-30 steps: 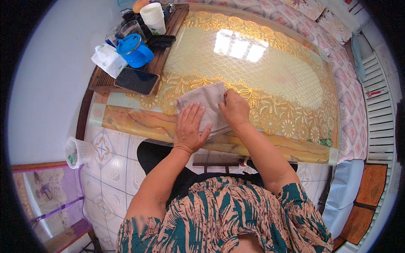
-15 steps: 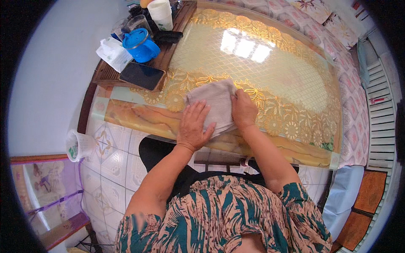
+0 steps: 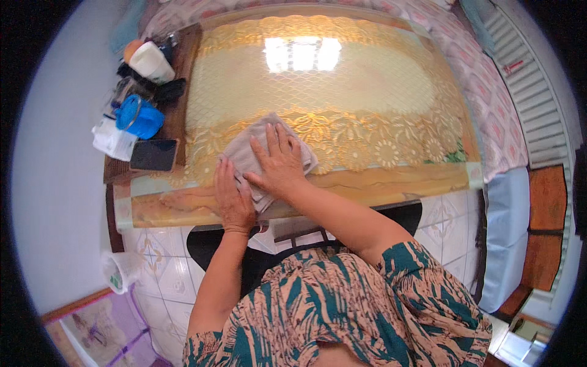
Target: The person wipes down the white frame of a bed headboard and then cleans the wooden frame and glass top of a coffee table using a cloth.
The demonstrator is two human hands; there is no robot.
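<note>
A folded pale grey-pink cloth (image 3: 241,150) lies flat near the front edge of the table (image 3: 379,183), on its clear cover with a gold floral pattern. My right hand (image 3: 280,160) rests palm down on the cloth, its fingers stretched out and slightly spread. At the cloth's left edge lies my left hand (image 3: 235,199), open, with its fingers extended and touching the cloth. Neither hand grips the cloth; both press on it from above.
A dark wooden tray (image 3: 188,85) on the table's left side holds a blue lidded mug (image 3: 142,117), a stack of white cups (image 3: 151,63), a white packet (image 3: 114,139) and a black phone (image 3: 153,155). A white bin (image 3: 120,271) stands on the tiled floor at left.
My right hand has let go of the cloth's right edge and now lies flat on top of it. My left hand has shifted to the cloth's left edge. The view has turned.
</note>
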